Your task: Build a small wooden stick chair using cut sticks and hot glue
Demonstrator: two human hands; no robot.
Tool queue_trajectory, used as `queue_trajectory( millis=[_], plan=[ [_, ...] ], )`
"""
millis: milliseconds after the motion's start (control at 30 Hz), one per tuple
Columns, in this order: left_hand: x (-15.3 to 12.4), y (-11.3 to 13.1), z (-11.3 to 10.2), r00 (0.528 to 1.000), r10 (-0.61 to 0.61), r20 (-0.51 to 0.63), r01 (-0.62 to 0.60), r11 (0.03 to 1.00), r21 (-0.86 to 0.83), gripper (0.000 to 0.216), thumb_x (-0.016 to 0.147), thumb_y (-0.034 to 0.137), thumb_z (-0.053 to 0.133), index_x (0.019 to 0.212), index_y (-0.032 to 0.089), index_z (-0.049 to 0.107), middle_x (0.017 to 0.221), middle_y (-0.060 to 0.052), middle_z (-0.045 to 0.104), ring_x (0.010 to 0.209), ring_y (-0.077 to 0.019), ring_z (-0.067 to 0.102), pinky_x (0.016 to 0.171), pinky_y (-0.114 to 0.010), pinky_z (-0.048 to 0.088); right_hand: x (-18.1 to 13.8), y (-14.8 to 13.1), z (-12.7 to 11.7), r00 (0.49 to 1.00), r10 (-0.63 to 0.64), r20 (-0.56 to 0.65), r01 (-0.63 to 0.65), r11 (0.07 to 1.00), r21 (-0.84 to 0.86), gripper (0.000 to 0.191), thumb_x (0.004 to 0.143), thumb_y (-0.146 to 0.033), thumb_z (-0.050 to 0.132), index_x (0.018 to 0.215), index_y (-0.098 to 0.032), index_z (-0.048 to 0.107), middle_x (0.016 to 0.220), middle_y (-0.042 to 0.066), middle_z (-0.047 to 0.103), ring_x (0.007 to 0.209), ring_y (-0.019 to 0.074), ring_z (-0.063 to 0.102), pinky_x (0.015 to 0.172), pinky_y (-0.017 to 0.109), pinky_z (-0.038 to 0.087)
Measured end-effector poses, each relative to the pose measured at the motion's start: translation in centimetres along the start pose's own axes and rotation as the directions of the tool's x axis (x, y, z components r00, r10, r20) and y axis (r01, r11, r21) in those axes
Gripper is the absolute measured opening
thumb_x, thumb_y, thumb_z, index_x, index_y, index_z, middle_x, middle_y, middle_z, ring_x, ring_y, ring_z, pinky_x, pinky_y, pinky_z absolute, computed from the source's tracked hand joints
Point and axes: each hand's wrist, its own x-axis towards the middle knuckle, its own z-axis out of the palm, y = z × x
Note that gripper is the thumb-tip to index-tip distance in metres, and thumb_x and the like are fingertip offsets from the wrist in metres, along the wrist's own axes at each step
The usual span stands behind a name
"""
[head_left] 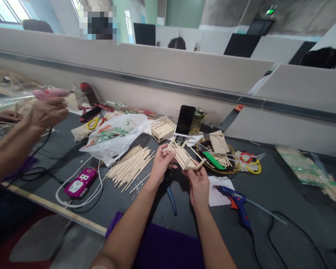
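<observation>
Both my hands hold a small model built of pale wooden sticks [184, 157] above the dark table [282, 194]. My left hand [161, 162] grips its left end with the fingers curled round it. My right hand [199, 184] pinches its lower right side from below. A bundle of loose wooden sticks [130, 164] lies just left of my left hand. A blue glue gun [236, 201] rests on a sheet of paper right of my right hand.
A co-worker's hand [46, 112] at the left holds a pink glue gun [52, 92]. A plastic bag [114, 136], a pink power strip [80, 183], a propped phone [184, 120], another stick model [162, 128], a round tray [235, 168] and cables [280, 231] crowd the table.
</observation>
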Motion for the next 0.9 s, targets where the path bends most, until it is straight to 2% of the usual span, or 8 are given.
queue_trajectory(
  millis=[200, 400, 533, 600, 667, 767, 833, 900],
  plan=[
    [0.6, -0.5, -0.7, 0.994, -0.11, 0.01, 0.111, 0.991, -0.082, 0.07, 0.058, 0.033, 0.085, 0.117, 0.016, 0.051, 0.07, 0.005, 0.064, 0.051, -0.0086, 0.059, 0.042, -0.018, 0.049, -0.6, 0.1, 0.1, 0.996, -0.088, -0.026, 0.083, 0.986, -0.148, 0.064, 0.068, -0.031, 0.082, 0.125, -0.018, 0.056, 0.126, 0.013, 0.066, 0.113, 0.0231, 0.064, 0.102, 0.039, 0.048],
    [1.2, -1.1, -1.4, 0.981, -0.191, 0.018, 0.192, 0.975, -0.113, 0.063, 0.056, 0.028, 0.088, 0.111, 0.016, 0.061, 0.075, -0.001, 0.071, 0.053, -0.0088, 0.062, 0.045, -0.017, 0.049, -0.6, 0.4, -0.1, 0.991, -0.131, 0.025, 0.133, 0.977, -0.169, 0.059, 0.074, -0.029, 0.076, 0.128, -0.018, 0.054, 0.132, 0.015, 0.062, 0.119, 0.0231, 0.061, 0.105, 0.039, 0.046],
    [1.5, -1.3, -1.6, 0.983, -0.179, 0.033, 0.182, 0.976, -0.122, 0.055, 0.055, 0.028, 0.089, 0.103, 0.013, 0.066, 0.078, -0.004, 0.074, 0.052, -0.0083, 0.062, 0.043, -0.016, 0.048, -0.2, 0.5, -0.3, 0.988, -0.156, -0.019, 0.15, 0.97, -0.19, 0.056, 0.075, -0.029, 0.074, 0.126, -0.018, 0.056, 0.131, 0.014, 0.063, 0.12, 0.0221, 0.061, 0.105, 0.038, 0.046],
    [1.5, -1.2, -1.8, 0.985, -0.171, 0.033, 0.174, 0.979, -0.11, 0.053, 0.056, 0.03, 0.088, 0.101, 0.012, 0.068, 0.076, -0.004, 0.074, 0.052, -0.0081, 0.061, 0.044, -0.016, 0.048, -0.1, 0.2, -0.5, 0.985, -0.16, -0.062, 0.143, 0.966, -0.215, 0.052, 0.075, -0.033, 0.074, 0.121, -0.017, 0.059, 0.121, 0.014, 0.068, 0.109, 0.0219, 0.067, 0.095, 0.037, 0.053],
    [1.5, -1.1, -1.8, 0.988, -0.156, 0.018, 0.157, 0.982, -0.107, 0.051, 0.056, 0.031, 0.088, 0.099, 0.012, 0.069, 0.072, -0.003, 0.073, 0.05, -0.0076, 0.059, 0.044, -0.017, 0.048, -0.1, -0.6, -0.7, 0.983, -0.156, -0.096, 0.125, 0.954, -0.273, 0.046, 0.076, -0.04, 0.073, 0.113, -0.015, 0.062, 0.1, 0.012, 0.074, 0.083, 0.0201, 0.072, 0.073, 0.033, 0.058],
    [1.5, -0.9, -1.9, 0.992, -0.125, -0.015, 0.122, 0.986, -0.114, 0.051, 0.052, 0.03, 0.09, 0.096, 0.013, 0.069, 0.066, 0.0, 0.07, 0.046, -0.0061, 0.054, 0.043, -0.017, 0.046, -0.4, -2.3, -1.4, 0.958, -0.239, -0.158, 0.157, 0.9, -0.407, 0.037, 0.08, -0.049, 0.067, 0.093, -0.014, 0.066, 0.064, 0.002, 0.069, 0.043, 0.012, 0.057, 0.044, 0.024, 0.046],
    [1.5, -0.8, -1.9, 0.993, -0.114, -0.02, 0.111, 0.987, -0.113, 0.051, 0.051, 0.03, 0.09, 0.095, 0.013, 0.069, 0.065, 0.001, 0.07, 0.045, -0.0058, 0.053, 0.042, -0.016, 0.044, -0.6, -3.4, -2.0, 0.899, -0.376, -0.224, 0.233, 0.845, -0.481, 0.037, 0.084, -0.051, 0.064, 0.081, -0.014, 0.065, 0.053, -0.002, 0.061, 0.036, 0.0085, 0.047, 0.039, 0.021, 0.037],
    [1.6, -0.7, -2.1, 0.994, -0.111, -0.012, 0.109, 0.988, -0.108, 0.05, 0.052, 0.031, 0.089, 0.095, 0.014, 0.07, 0.068, -0.001, 0.071, 0.045, -0.0061, 0.054, 0.042, -0.016, 0.044, -0.7, -4.2, -2.4, 0.805, -0.518, -0.287, 0.316, 0.786, -0.532, 0.036, 0.086, -0.05, 0.063, 0.077, -0.015, 0.063, 0.054, -0.003, 0.058, 0.039, 0.0081, 0.046, 0.041, 0.021, 0.037]
  ],
)
